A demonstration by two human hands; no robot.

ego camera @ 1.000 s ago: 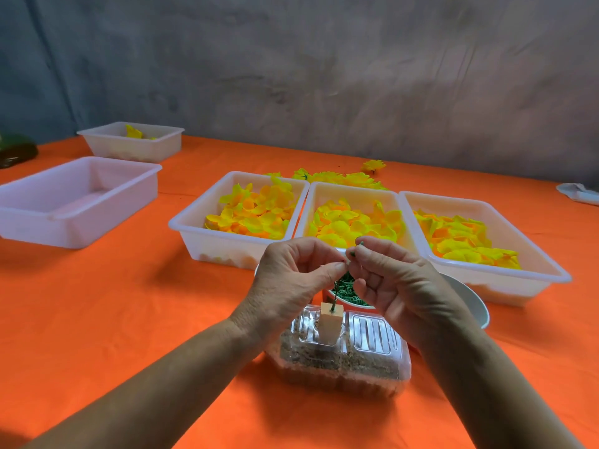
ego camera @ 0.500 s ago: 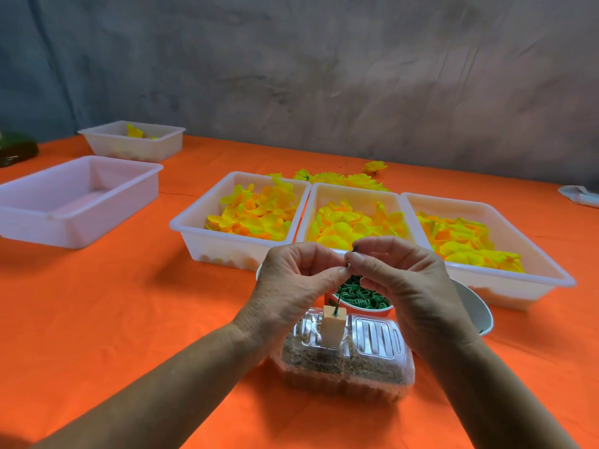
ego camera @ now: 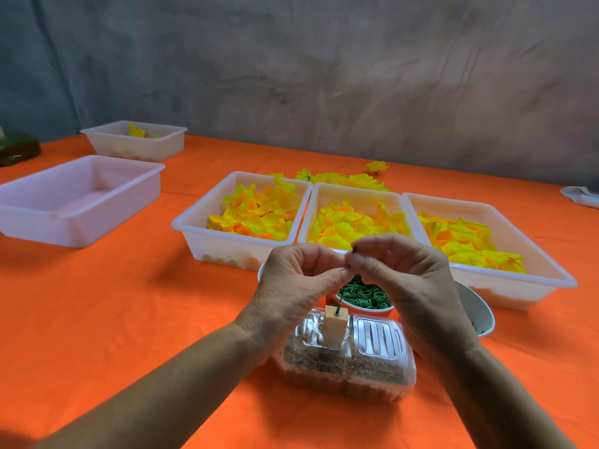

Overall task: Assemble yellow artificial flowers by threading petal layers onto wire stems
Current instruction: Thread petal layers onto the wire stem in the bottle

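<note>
A thin green wire stem [ego camera: 339, 305] stands in a small wooden block [ego camera: 334, 330] that sticks out of a clear lidded box of sand [ego camera: 372, 361]. My left hand [ego camera: 298, 286] and my right hand [ego camera: 402, 280] meet above the block, both pinching the top of the stem; its tip [ego camera: 354, 248] shows between my right fingers. Three white trays hold yellow petal layers: left [ego camera: 197, 222], middle [ego camera: 353, 192], right [ego camera: 544, 264]. A cup of small green rings [ego camera: 366, 296] sits just behind my hands.
A white bowl [ego camera: 479, 312] sits partly behind my right hand. Finished yellow flowers [ego camera: 343, 178] lie behind the trays. At the left stand a large white tray [ego camera: 77, 202] and a smaller one [ego camera: 136, 142] holding a yellow piece. Orange cloth covers the table.
Both hands have stayed pinched together at the top of the stem, rising slightly over the second. The stem's tip now shows a little more above my right fingers.
</note>
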